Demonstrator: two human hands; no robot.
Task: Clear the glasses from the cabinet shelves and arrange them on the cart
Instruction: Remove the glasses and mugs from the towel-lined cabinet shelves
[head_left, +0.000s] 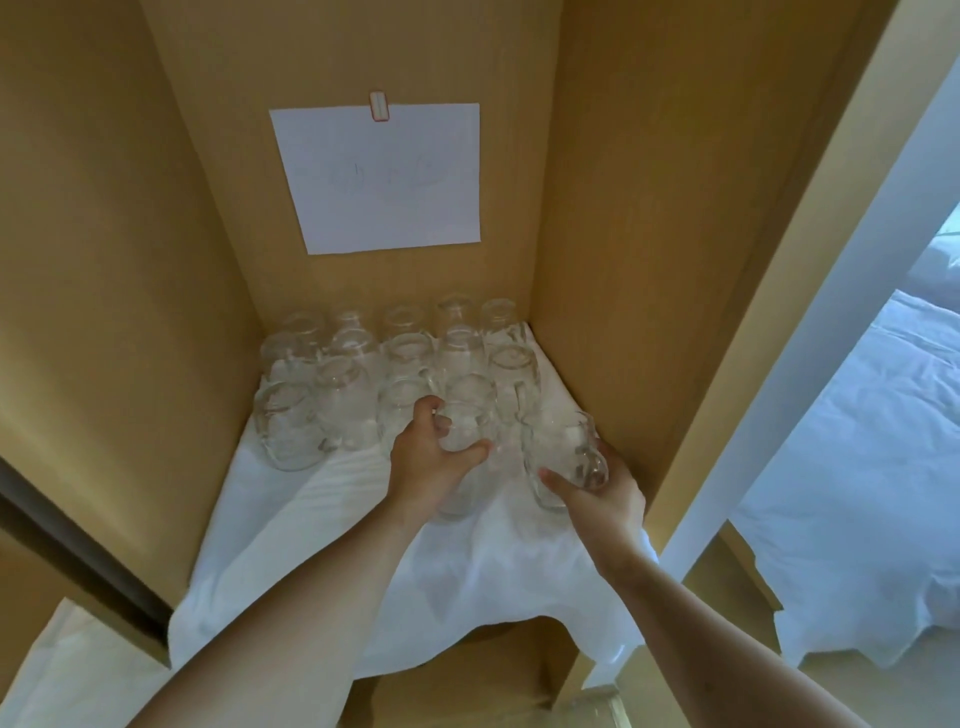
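Both bare forearms reach forward, the left hand (434, 457) curled, thumb out, the right hand (602, 488) seemingly cupped, each gripping something clear.

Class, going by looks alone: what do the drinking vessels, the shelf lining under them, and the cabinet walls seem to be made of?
Glasses: clear glass, glossy; the lining shows through them. The left hand and right hand each grip one.
Shelf lining: white cloth, matte; it wrinkles and drapes over the edge.
Cabinet walls: tan wood or wood-look board, smooth; which one cannot be told.

Each hand (434, 462) (605, 493) grips a glass (465, 441) (563, 457) on the shelf cloth (363, 519).
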